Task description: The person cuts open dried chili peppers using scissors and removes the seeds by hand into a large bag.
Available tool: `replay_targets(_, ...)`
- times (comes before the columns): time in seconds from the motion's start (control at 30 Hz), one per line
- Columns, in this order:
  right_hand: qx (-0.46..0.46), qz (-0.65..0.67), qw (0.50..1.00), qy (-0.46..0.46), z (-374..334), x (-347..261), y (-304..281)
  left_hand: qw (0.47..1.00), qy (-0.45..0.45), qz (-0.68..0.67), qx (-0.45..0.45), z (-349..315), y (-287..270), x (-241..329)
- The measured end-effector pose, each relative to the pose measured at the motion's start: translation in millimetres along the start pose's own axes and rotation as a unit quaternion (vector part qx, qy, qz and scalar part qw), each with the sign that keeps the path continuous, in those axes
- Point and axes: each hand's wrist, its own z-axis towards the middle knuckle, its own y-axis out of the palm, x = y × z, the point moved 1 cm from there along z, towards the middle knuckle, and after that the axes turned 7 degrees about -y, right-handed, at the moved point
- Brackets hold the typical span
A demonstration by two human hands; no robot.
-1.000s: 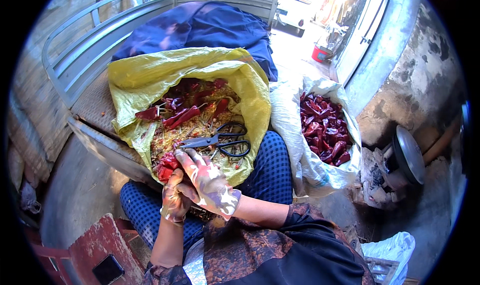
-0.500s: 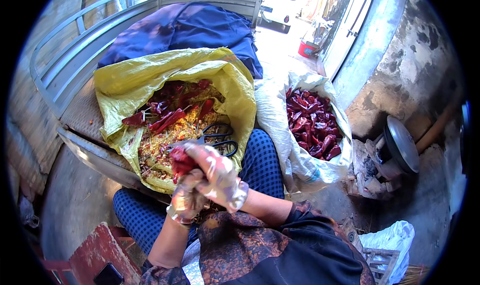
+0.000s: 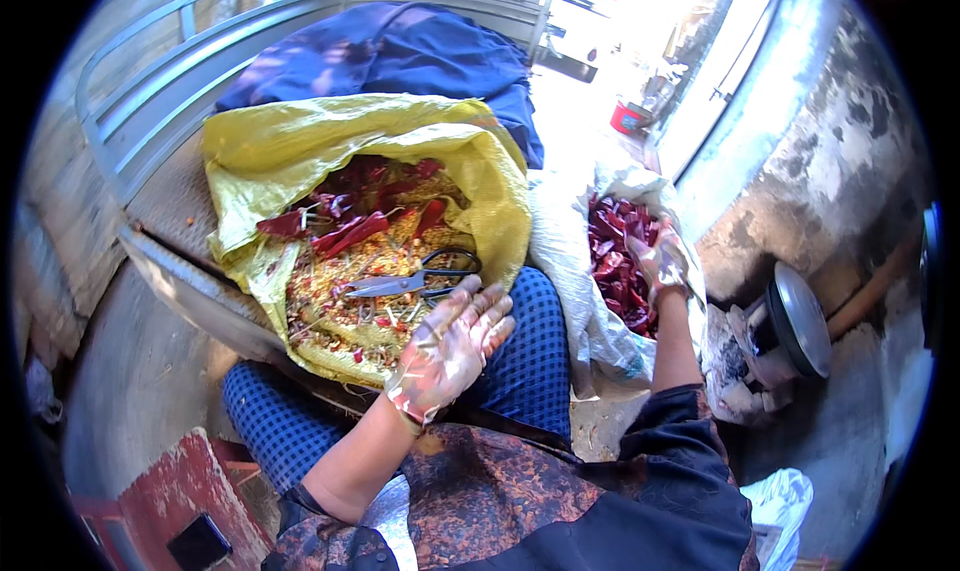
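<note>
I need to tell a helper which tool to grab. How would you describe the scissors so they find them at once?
Start at the big yellow sack lying open in front of the person's knees. On its heap of pale stems and seeds, just beyond the open left hand, lie the scissors. Grey blades and black loop handles make them the only metal tool among the red chillies.

Left hand (image 3: pixel 450 351): palm up, fingers spread and slightly curled — empty, wrapped in a thin, smeared see-through glove.
Left forearm: bare, rising from the lower edge toward the middle, elbow bent near the lap.
Right hand (image 3: pixel 662 263): stretched out to the right, gloved the same way, fingers pointing down and loosely open — grip hard to make out.
Right forearm: bare from the wrist, dark sleeve pushed up at the elbow.
Hands: well apart.
</note>
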Motion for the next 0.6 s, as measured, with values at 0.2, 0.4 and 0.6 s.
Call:
replay_targets(0.2,0.185,0.337,0.859,-0.337,-16.8,-109.8,21.2,0.999,-0.017,0.015,-0.047,-25.3,-16.2,4.5)
replay_targets(0.4,-0.124,0.232,0.893,-0.364,-24.6,-257.0,45.6,0.991,0.074,0.098,-0.042,-53.9,-5.3,40.6)
replay_targets(0.6,-0.135,0.12,0.906,-0.383,15.2,-275.6,118.2,0.996,0.078,0.044,-0.014,-72.5,-31.1,55.6)
